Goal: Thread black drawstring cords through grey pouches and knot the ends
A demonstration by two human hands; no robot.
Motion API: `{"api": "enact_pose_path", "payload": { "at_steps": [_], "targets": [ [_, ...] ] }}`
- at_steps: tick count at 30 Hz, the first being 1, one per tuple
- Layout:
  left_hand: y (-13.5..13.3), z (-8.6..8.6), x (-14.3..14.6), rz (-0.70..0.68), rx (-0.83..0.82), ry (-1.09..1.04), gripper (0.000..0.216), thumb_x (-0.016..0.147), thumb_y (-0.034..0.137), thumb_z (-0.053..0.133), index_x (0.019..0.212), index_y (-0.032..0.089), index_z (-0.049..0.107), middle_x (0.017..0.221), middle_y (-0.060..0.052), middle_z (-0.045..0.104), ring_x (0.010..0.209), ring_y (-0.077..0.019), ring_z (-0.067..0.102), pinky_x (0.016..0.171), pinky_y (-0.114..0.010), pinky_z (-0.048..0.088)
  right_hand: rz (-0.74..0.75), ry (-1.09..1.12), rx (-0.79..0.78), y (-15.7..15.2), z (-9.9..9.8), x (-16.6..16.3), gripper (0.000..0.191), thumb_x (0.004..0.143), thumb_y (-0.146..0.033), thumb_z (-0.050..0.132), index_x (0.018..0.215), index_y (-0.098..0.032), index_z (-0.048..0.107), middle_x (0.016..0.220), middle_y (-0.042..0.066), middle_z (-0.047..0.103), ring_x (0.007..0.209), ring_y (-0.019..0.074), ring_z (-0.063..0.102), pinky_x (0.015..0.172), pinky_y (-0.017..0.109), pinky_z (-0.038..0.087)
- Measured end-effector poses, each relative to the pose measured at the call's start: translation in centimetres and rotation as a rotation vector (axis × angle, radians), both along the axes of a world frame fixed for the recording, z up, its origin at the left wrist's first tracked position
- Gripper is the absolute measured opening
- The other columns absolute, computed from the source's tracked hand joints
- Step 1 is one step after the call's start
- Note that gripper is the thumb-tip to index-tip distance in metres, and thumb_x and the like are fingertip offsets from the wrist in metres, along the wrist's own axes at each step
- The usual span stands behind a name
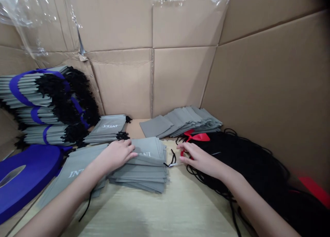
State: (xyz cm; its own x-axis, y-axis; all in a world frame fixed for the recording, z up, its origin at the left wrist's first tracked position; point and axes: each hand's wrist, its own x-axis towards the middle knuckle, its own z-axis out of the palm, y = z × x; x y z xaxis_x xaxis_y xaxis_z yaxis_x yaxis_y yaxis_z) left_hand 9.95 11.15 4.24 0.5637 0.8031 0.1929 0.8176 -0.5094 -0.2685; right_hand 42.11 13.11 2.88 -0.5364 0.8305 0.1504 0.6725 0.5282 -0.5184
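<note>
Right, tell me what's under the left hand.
The left hand rests on a stack of grey drawstring pouches. It covers part of the top pouch's white print; the stack's underside is hidden.

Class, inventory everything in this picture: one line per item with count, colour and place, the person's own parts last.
Drawstring pouches printed INTEX: many, grey, stacked centre and left.
Cord bundle: one, black, right.
Ribbon: one, red, beside the cords.
Webbing roll: one, blue, far left.
Cardboard walls: several, brown, behind and right.
Plastic sheet: one, clear, top left.
Tabletop: one, pale wood, foreground.
Left hand: one, on the pouches.
Right hand: one, at the cords.
</note>
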Motion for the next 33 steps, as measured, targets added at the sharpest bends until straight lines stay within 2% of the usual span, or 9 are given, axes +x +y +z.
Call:
{"api": "enact_pose_path", "payload": {
  "at_steps": [2, 4, 8, 13, 16, 19, 22, 27, 33],
  "targets": [
    [-0.7, -0.1, 1.8, -0.055, 0.061, 0.015, 0.033, 0.091, 0.036, 0.03, 0.105, 0.017, 0.052, 0.1, -0.011, 0.058, 0.091, -0.0246, 0.053, 0.072, -0.034, 0.038, -0.05, -0.143, 0.07, 0.0, -0.9, 0.4, 0.036, 0.081, -0.038, 0.051, 0.114, -0.023, 0.048, 0.107, 0.008, 0.057, 0.102, 0.0254, 0.05, 0.09, 0.045, 0.034],
    [-1.2, -0.4, 3.8, -0.151, 0.034, 0.01, 0.031, 0.09, 0.027, 0.032, 0.117, 0.018, 0.044, 0.103, -0.01, 0.057, 0.093, -0.0235, 0.053, 0.075, -0.035, 0.039, -0.06, -0.215, 0.093, 0.1, -2.0, 0.4, 0.033, 0.083, -0.033, 0.049, 0.115, -0.024, 0.048, 0.108, 0.008, 0.058, 0.104, 0.0259, 0.051, 0.092, 0.048, 0.032],
    [-1.6, -1.2, 6.4, -0.259, -0.026, 0.008, 0.024, 0.09, 0.022, 0.032, 0.108, 0.021, 0.048, 0.092, -0.006, 0.061, 0.081, -0.02, 0.056, 0.067, -0.032, 0.04, -0.022, -0.221, 0.162, 0.3, -3.0, 0.2, 0.028, 0.086, -0.023, 0.044, 0.114, -0.022, 0.051, 0.095, 0.006, 0.063, 0.094, 0.0216, 0.056, 0.09, 0.042, 0.035],
    [-1.5, -1.7, 6.5, -0.151, -0.036, -0.039, 0.022, 0.091, 0.026, 0.031, 0.083, 0.018, 0.049, 0.078, -0.005, 0.062, 0.069, -0.0198, 0.058, 0.054, -0.028, 0.037, 0.048, -0.19, 0.243, -0.3, -1.8, 0.5, 0.043, 0.086, -0.009, 0.034, 0.121, -0.028, 0.05, 0.092, 0.004, 0.059, 0.084, 0.0157, 0.057, 0.076, 0.028, 0.043],
    [-1.5, -1.6, 6.1, -0.083, -0.07, -0.116, 0.028, 0.092, 0.032, 0.028, 0.079, 0.018, 0.048, 0.074, -0.004, 0.062, 0.061, -0.0183, 0.059, 0.05, -0.027, 0.034, 0.08, -0.246, 0.431, -0.7, -1.1, 0.4, 0.048, 0.083, -0.003, 0.033, 0.116, -0.03, 0.055, 0.087, 0.004, 0.057, 0.083, 0.0166, 0.053, 0.074, 0.029, 0.043],
    [-1.4, -1.3, 5.7, -0.05, -0.128, -0.203, 0.037, 0.093, 0.04, 0.025, 0.075, 0.018, 0.049, 0.067, -0.004, 0.061, 0.059, -0.0174, 0.059, 0.05, -0.026, 0.032, 0.009, -0.309, 0.6, -0.6, -1.0, 0.1, 0.048, 0.08, -0.003, 0.036, 0.112, -0.03, 0.059, 0.085, 0.006, 0.054, 0.079, 0.0181, 0.05, 0.068, 0.028, 0.043],
    [-1.2, -1.1, 5.5, -0.038, -0.172, -0.292, 0.04, 0.092, 0.042, 0.024, 0.075, 0.018, 0.05, 0.067, -0.003, 0.06, 0.06, -0.0168, 0.059, 0.052, -0.025, 0.031, -0.07, -0.379, 0.658, -0.6, -1.2, 0.0, 0.043, 0.08, -0.007, 0.04, 0.111, -0.029, 0.061, 0.089, 0.008, 0.054, 0.081, 0.0203, 0.05, 0.067, 0.03, 0.044],
    [-0.9, -1.1, 5.4, -0.075, -0.26, -0.397, 0.034, 0.093, 0.04, 0.027, 0.081, 0.02, 0.053, 0.071, -0.001, 0.062, 0.064, -0.0151, 0.059, 0.054, -0.024, 0.033, -0.183, -0.408, 0.732, -1.7, -0.9, -0.9, 0.039, 0.078, -0.007, 0.044, 0.101, -0.029, 0.067, 0.116, 0.013, 0.048, 0.102, 0.0297, 0.044, 0.076, 0.041, 0.044],
    [-0.9, -1.4, 5.4, -0.023, -0.197, -0.442, 0.033, 0.093, 0.038, 0.028, 0.084, 0.02, 0.054, 0.073, -0.002, 0.064, 0.065, -0.0169, 0.059, 0.056, -0.025, 0.034, -0.158, -0.363, 0.806, -2.7, -0.9, -2.2, 0.037, 0.08, -0.005, 0.04, 0.101, -0.018, 0.067, 0.105, 0.016, 0.055, 0.091, 0.0272, 0.05, 0.074, 0.041, 0.045]
  ]
}}
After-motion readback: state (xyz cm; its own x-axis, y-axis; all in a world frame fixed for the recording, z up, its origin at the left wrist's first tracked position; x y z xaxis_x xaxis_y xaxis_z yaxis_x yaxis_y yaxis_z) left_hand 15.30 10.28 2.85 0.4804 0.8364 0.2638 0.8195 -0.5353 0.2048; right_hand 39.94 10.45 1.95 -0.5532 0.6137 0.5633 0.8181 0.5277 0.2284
